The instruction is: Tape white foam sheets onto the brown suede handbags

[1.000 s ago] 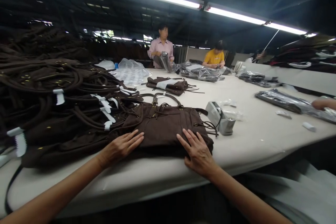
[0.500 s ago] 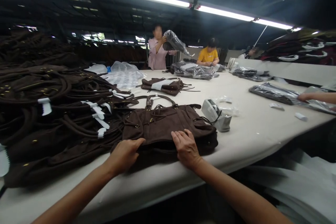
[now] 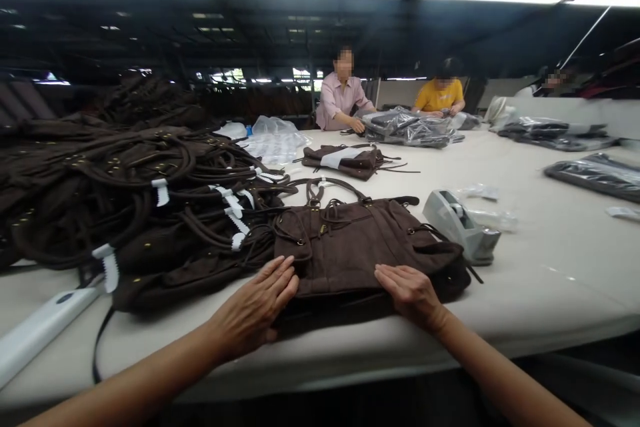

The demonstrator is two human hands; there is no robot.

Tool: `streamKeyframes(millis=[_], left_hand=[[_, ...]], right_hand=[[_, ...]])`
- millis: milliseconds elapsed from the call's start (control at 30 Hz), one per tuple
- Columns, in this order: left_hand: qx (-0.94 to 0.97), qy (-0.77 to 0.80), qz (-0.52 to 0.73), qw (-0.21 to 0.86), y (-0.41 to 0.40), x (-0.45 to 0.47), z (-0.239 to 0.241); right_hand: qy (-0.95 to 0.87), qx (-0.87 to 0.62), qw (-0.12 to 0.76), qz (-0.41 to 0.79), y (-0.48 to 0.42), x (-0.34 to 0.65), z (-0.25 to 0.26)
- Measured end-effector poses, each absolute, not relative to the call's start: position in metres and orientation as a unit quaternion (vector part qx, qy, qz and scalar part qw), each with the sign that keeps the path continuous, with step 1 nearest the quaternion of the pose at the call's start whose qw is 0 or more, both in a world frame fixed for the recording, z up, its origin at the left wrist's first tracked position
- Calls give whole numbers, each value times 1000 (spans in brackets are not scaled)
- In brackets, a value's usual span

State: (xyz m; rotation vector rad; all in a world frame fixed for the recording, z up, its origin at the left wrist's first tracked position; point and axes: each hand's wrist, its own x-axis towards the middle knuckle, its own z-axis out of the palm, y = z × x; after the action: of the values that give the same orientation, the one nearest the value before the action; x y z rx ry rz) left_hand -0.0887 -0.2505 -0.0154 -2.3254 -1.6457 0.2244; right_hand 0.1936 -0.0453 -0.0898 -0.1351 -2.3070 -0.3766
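Observation:
A dark brown handbag (image 3: 345, 247) lies flat in front of me, its two looped handles pointing away and its near edge close to the table's front. My left hand (image 3: 265, 300) rests at the bag's near left corner, fingers stretched out. On the near edge, right of the middle, my right hand (image 3: 410, 290) lies with its fingers extended together on the fabric. Its thumb is hidden. Just beyond the bag's right end stands a grey tape dispenser (image 3: 460, 227). A heap of similar brown bags (image 3: 165, 227) with white paper tags on their handles reaches the bag's left side.
A folded brown bag with a white band (image 3: 340, 159) lies farther back, near clear plastic bags (image 3: 275, 140). Plastic-wrapped goods (image 3: 410, 127) lie before two co-workers across the white table (image 3: 540, 280). A long white device (image 3: 45, 327) sits at the left front.
My view has turned left. My left hand has gone from a closed grip on the bag's edge to straightened fingers. The co-worker in pink has lowered a wrapped item onto the pile.

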Motion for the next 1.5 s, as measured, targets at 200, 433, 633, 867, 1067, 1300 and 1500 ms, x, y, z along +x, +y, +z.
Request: streamKeyframes(millis=[200,433,633,867,1067,1300,1500], left_hand=[[-653,-716,170,178,-283,-82,-52],[-545,-797,145,217,-304,-63,-54],[-658,-737,55,144,-287,-63,13],[-868,-485,-101,24,-135,-1,30],[-858,-493,-143,11,-91,-27,-74],[-799,-563,-203,-61,-108,-40,-83],[-698,-658,-276,-59,-111,-53,-75]], right_hand=[[-901,-98,382,-180,-59,195,-93],[-900,-104,378,-190,-86,192,-96],[-889,-122,402,-182,-99,184,-97],[-897,-152,365,-198,-102,170,-102],[-930,-174,285,-153,-107,176,-91],[-924,-255,253,-128,-90,244,-72],[-872,-246,381,-182,-72,269,-116]])
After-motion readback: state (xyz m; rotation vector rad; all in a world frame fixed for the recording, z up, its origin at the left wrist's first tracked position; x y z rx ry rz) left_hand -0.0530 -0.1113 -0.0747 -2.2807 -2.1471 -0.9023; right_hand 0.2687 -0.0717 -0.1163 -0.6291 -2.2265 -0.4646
